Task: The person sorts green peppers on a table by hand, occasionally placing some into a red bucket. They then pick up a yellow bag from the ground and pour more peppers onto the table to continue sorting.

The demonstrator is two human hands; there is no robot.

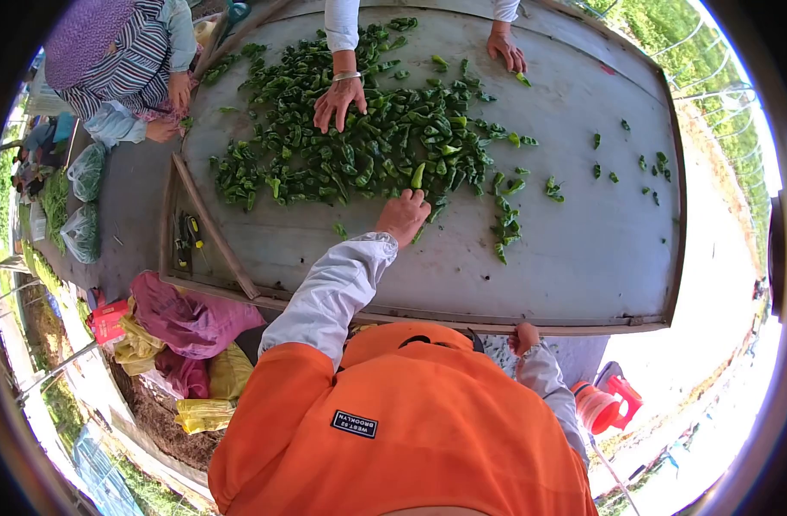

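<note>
My left hand (pixel 402 217) reaches over the near side of the pile of green peppers (pixel 359 155), its fingers closed on a light green pepper (pixel 418 176). Dark green peppers lie just beyond and beside it. My right hand (pixel 524 340) is at the near edge of the grey table (pixel 583 249), its fingers curled round the wooden rim. Across the table, a co-worker's hand (pixel 340 101) with a bracelet is spread over the pile. That person's other hand (pixel 507 50) is near a single pepper (pixel 523 79) to the right.
Another person in a purple hat (pixel 92 39) works at the left corner. A wooden strip (pixel 211 225) and yellow-handled tools (pixel 194 230) lie at the left. Green bags (pixel 84 234), a pink sack (pixel 187 318) and a red-orange container (pixel 596 408) stand beside the table.
</note>
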